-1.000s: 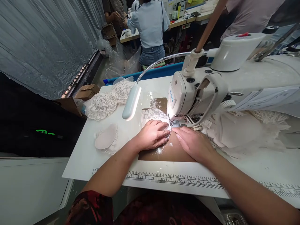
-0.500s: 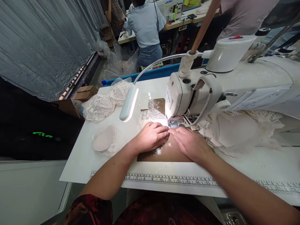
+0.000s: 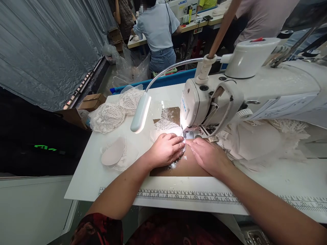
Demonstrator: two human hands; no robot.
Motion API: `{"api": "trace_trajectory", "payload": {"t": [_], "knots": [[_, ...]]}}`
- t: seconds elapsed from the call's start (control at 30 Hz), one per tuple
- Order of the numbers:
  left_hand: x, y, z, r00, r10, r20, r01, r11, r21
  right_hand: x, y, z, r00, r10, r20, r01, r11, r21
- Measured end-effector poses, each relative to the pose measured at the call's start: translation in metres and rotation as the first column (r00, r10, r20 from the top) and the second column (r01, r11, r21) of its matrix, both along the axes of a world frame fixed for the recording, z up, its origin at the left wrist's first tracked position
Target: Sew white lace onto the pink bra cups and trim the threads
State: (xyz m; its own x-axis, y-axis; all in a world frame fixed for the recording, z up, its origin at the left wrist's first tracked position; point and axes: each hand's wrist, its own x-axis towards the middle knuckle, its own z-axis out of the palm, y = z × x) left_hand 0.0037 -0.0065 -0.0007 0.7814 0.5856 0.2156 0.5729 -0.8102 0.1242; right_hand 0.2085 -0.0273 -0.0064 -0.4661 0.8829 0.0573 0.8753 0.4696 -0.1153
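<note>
White lace fabric (image 3: 166, 126) lies under the needle area of a white JUKI sewing machine (image 3: 195, 102). My left hand (image 3: 167, 149) is closed over the lace's near edge, fingers together and slightly curled, the thumb hidden. A narrow white edge of the fabric shows by its fingertips. My right hand (image 3: 208, 154) lies flat with fingers stretched out on the brown plate (image 3: 178, 171), its index fingertip at the fabric's edge close to the presser foot (image 3: 185, 133). Whether that fingertip presses on the fabric is unclear.
Lace cups (image 3: 108, 117) lie at the left rear, and a beige oval pad on lace (image 3: 112, 151) nearer. More lace pieces (image 3: 258, 141) are heaped right of the needle. A lamp (image 3: 141, 114) hangs over the table. A ruler strip (image 3: 178, 195) runs along the front. A person (image 3: 159, 30) sits beyond.
More of the white fabric edge shows between my fingertips. My right hand has shifted very slightly to the right; the left stays almost in place. The view has moved a little.
</note>
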Motion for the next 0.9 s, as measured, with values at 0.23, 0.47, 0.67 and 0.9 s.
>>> {"api": "trace_trajectory", "payload": {"t": [0.23,0.47,0.67,0.9], "knots": [[-0.002,0.002,-0.002,0.998,0.01,0.056,-0.007,0.999,-0.049,0.004,-0.001,-0.004,0.993,0.097,-0.064,-0.094,0.994,0.056],[0.005,0.004,-0.003,0.997,0.055,0.046,-0.053,0.997,-0.05,0.005,0.0,-0.004,0.987,0.147,-0.058,-0.144,0.988,0.058],[0.006,0.005,-0.009,0.997,0.072,0.027,-0.072,0.997,-0.015,0.004,-0.001,-0.006,0.99,0.13,-0.044,-0.128,0.99,0.052],[0.006,0.003,-0.013,0.996,0.072,0.046,-0.072,0.997,0.01,0.006,-0.003,-0.01,0.99,0.14,-0.03,-0.137,0.986,0.098]]}}
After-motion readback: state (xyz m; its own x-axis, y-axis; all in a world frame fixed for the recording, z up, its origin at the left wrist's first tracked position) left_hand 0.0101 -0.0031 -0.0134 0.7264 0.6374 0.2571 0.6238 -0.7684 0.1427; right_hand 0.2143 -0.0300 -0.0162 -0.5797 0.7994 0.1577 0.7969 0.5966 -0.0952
